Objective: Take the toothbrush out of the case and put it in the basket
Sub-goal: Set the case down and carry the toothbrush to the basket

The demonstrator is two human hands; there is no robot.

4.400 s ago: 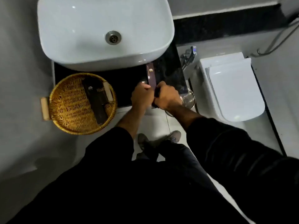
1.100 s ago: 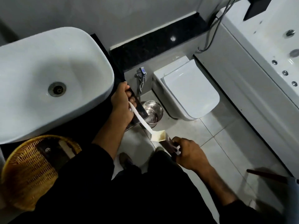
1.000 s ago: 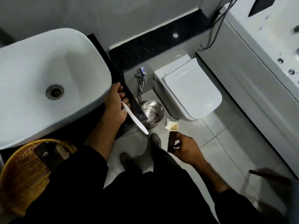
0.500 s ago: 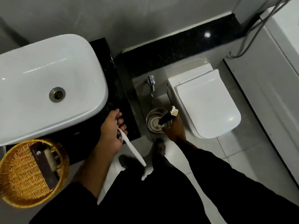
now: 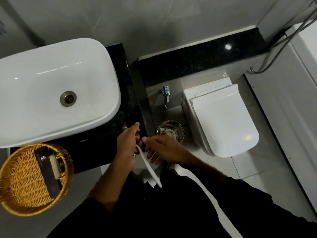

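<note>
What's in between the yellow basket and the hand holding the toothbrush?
In the head view, only bare black countertop lies between the basket and the left hand holding the toothbrush.

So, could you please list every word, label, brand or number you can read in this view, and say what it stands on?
No text can be read anywhere in this view.
Dark case in the basket: small pale emblems, too small and blurred to read.
Wall valve: a bluish mark, unreadable.
Toothbrush, held by the left hand with the right hand touching it: no visible print.
</note>
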